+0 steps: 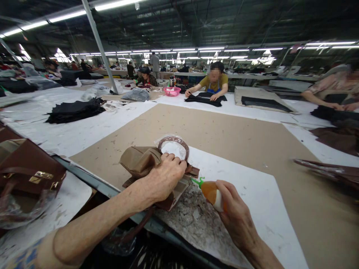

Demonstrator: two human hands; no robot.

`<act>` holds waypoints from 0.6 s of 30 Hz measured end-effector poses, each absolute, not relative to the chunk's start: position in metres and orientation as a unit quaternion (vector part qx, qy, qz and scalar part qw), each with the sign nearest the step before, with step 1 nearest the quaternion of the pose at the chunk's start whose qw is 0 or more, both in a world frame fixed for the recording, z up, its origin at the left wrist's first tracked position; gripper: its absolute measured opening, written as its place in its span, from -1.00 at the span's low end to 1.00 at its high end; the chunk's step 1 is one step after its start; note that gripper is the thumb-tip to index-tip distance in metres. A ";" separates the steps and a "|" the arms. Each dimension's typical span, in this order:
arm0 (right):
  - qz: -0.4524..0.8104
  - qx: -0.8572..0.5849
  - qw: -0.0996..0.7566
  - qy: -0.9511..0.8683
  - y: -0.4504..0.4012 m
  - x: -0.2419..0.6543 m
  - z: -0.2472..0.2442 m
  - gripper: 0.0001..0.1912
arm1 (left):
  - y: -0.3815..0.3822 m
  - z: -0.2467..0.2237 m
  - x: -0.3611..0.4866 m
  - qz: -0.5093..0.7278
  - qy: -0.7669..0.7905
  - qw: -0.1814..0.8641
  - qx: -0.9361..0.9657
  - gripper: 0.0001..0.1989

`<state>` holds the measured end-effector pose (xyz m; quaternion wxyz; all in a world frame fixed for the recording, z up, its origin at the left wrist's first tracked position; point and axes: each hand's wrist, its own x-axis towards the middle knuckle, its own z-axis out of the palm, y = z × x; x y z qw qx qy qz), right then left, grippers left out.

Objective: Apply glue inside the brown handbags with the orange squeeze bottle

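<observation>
A brown handbag (pixel 140 160) lies at the near edge of the table, its tan lining showing. My left hand (pixel 168 175) is closed on the bag's edge, just below a looped handle (pixel 183 147) wrapped in clear plastic. In my right hand (pixel 234 209) is a glue bottle (pixel 211 192), orange and white with a green nozzle. The nozzle tip points at a brown flap (pixel 193 171) on the bag's right side, very close to it; contact I cannot tell. A second handle (pixel 137 228) hangs over the table edge.
Brown board (pixel 238 138) and white sheets (pixel 252 179) cover the table. Another brown handbag (pixel 28 172) stands at the left. Black pieces (pixel 74 110) are stacked at the back left. Across the table, a co-worker (pixel 214 82) handles black pieces; another person (pixel 331 89) works at the right.
</observation>
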<state>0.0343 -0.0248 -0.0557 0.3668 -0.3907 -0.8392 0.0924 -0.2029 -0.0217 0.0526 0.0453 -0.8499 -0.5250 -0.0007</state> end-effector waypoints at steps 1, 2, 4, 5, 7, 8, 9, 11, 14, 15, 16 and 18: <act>0.085 -0.388 0.369 -0.840 -0.023 0.034 -0.056 -0.51 | -0.022 0.053 -0.203 -0.002 -0.526 0.047 -0.849 -0.86; 0.083 -0.386 0.371 -0.841 -0.021 0.034 -0.056 -0.49 | -0.022 0.053 -0.203 -0.003 -0.526 0.048 -0.849 -0.86; 0.073 -0.384 0.374 -0.841 -0.017 0.034 -0.055 -0.48 | -0.022 0.055 -0.204 -0.001 -0.524 0.051 -0.850 -0.87; 0.065 -0.384 0.372 -0.843 -0.016 0.033 -0.055 -0.47 | -0.023 0.056 -0.204 0.000 -0.522 0.054 -0.851 -0.86; 0.044 -0.382 0.365 -0.848 -0.013 0.033 -0.055 -0.46 | -0.024 0.059 -0.205 0.002 -0.518 0.057 -0.854 -0.87; 0.035 -0.381 0.361 -0.851 -0.013 0.033 -0.054 -0.46 | -0.024 0.060 -0.206 0.001 -0.516 0.059 -0.855 -0.87; 0.028 -0.379 0.357 -0.853 -0.013 0.033 -0.054 -0.46 | -0.024 0.061 -0.207 -0.002 -0.516 0.062 -0.854 -0.87; 0.001 -0.374 0.353 -0.858 -0.013 0.035 -0.050 -0.46 | -0.024 0.063 -0.208 -0.012 -0.517 0.065 -0.853 -0.88; -0.076 -0.374 0.375 -0.845 -0.011 0.047 -0.033 -0.55 | -0.025 0.066 -0.211 -0.026 -0.524 0.063 -0.849 -0.89; -0.100 -0.390 0.396 -0.825 -0.008 0.054 -0.023 -0.60 | -0.026 0.067 -0.212 -0.027 -0.527 0.060 -0.847 -0.89; -0.122 -0.421 0.426 -0.792 -0.004 0.064 -0.012 -0.63 | -0.026 0.068 -0.213 -0.029 -0.530 0.058 -0.845 -0.90; -0.139 -0.516 0.504 -0.678 0.005 0.091 0.012 -0.52 | -0.027 0.069 -0.215 -0.035 -0.537 0.052 -0.841 -0.91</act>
